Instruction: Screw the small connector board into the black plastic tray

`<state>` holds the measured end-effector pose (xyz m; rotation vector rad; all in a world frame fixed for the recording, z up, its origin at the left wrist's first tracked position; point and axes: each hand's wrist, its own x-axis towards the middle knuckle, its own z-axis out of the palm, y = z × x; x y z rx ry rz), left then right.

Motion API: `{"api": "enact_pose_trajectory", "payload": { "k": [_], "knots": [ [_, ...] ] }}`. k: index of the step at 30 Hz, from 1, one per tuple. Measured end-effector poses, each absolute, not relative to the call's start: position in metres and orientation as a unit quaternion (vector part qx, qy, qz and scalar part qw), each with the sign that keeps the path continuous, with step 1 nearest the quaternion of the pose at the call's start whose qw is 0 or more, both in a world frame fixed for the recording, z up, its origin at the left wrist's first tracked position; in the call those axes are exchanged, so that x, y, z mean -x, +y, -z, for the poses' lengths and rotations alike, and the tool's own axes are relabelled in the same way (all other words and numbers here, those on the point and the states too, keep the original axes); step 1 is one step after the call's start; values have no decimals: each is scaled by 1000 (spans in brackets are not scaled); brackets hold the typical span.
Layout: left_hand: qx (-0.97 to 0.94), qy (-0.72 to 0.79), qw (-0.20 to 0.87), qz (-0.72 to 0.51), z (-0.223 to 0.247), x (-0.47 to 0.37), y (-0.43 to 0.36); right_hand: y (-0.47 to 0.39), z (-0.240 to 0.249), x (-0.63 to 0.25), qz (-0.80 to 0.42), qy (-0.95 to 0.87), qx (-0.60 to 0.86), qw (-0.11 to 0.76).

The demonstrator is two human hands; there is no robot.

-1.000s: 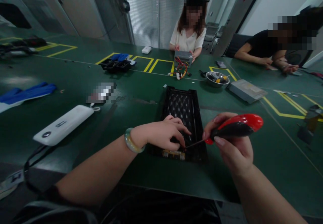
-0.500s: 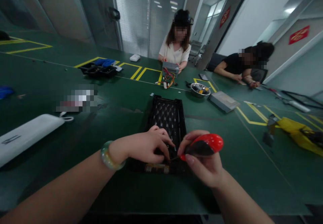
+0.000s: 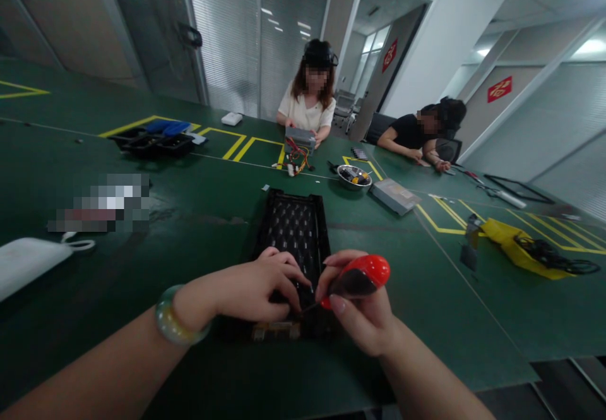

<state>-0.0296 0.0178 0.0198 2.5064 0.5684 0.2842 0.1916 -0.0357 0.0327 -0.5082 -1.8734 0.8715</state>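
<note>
A black rectangular panel [image 3: 291, 225] with a diamond-patterned face lies on the green table in front of me. My left hand [image 3: 262, 286] bends over its near left part, thumb and forefinger drawn close together; what is between them is hidden. In my right hand [image 3: 360, 319] is a screwdriver [image 3: 367, 273] with a red and black handle, held at a slant. Its thin shaft points left and down, the tip close to my left fingertips near the panel's near end. A pale brownish strip [image 3: 277, 330] shows along that end.
Beyond the panel are a metal bowl [image 3: 354, 178] of small parts, a grey flat box [image 3: 394, 196] and black trays [image 3: 154, 141]. A yellow bag [image 3: 514, 249] with black cable lies right, a white case [image 3: 31, 259] left. Two people sit across; one handles a grey wired box [image 3: 300, 137].
The view has shifted, so the scene sits further left. Both hands and the screwdriver keep nearly the same place on the panel.
</note>
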Motion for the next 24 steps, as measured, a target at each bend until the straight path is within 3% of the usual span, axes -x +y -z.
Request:
{"api": "enact_pose_trajectory", "payload": {
  "k": [8,14,24],
  "knots": [
    [-933,210,269,-112,-20,29,18,-32,-28,-194,-390,-763,248,452],
    [-934,209,268,-110,-17,30,18,-27,-24,-189,-398,-741,241,484],
    [-938,203,256,-121,-16,30,18,-30,-26,-189,-479,-734,211,431]
  ]
}}
